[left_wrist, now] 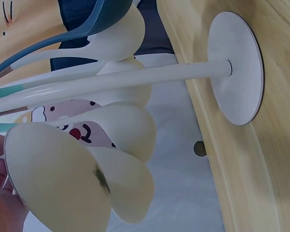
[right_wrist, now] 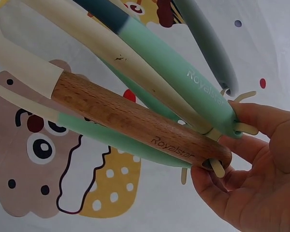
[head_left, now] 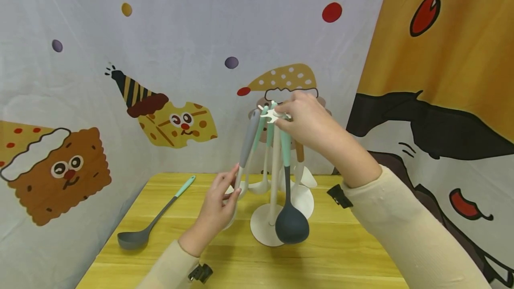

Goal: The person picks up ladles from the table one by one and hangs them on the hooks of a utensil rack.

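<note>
My left hand (head_left: 214,204) grips the white shaft of a grey-handled ladle (head_left: 250,139), whose handle top is up by the hooks of a white utensil stand (head_left: 275,164). In the left wrist view the ladle's rounded white head (left_wrist: 53,174) is close beside the fingers. My right hand (head_left: 309,119) pinches the hooked top of the stand, with fingertips among the hooks in the right wrist view. Right beside these fingers hang a dark ladle (head_left: 292,226) with a mint handle and a white-headed utensil with a wooden handle (right_wrist: 140,118).
Another dark grey ladle (head_left: 138,237) with a mint handle lies on the wooden table (head_left: 172,262) at the left. Several more white utensils hang behind the pole. The stand's round base (left_wrist: 237,96) rests on the table. A printed cloth (head_left: 184,35) hangs behind.
</note>
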A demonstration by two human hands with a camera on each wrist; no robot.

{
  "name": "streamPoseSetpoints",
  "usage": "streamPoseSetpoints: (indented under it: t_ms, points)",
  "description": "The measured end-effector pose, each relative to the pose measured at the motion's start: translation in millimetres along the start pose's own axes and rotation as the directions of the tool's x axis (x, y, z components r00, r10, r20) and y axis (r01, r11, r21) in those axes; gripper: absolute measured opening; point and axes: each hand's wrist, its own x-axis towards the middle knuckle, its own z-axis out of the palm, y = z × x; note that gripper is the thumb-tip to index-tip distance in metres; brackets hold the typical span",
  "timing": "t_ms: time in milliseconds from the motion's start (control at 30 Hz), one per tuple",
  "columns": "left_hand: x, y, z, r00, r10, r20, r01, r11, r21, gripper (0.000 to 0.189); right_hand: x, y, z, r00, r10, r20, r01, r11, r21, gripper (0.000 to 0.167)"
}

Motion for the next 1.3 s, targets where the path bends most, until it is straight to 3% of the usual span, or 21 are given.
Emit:
streamPoseSetpoints:
  t_ms: [833,1033,1300]
  points:
    - [3.0,-5.7,15.1,0.996,0.087,-0.008,-0.087,0.996,0.001,0.071,0.6,1.1,1.1,1.0,-0.004,-0.015,0.004,1.0,0.003,0.036]
    - [5.8,-2.8,20.8,0.998,0.047,0.039,-0.047,0.999,-0.009,0.066,1.5,2.7,1.4,1.0,-0.02,-0.021,0.02,1.0,-0.005,0.035]
    - [5.5,-2.0,29.2,0.999,0.024,0.035,-0.022,0.999,-0.049,0.065,2.2,0.7,2.3,1.0,-0.01,-0.021,0.011,1.0,0.006,0.035]
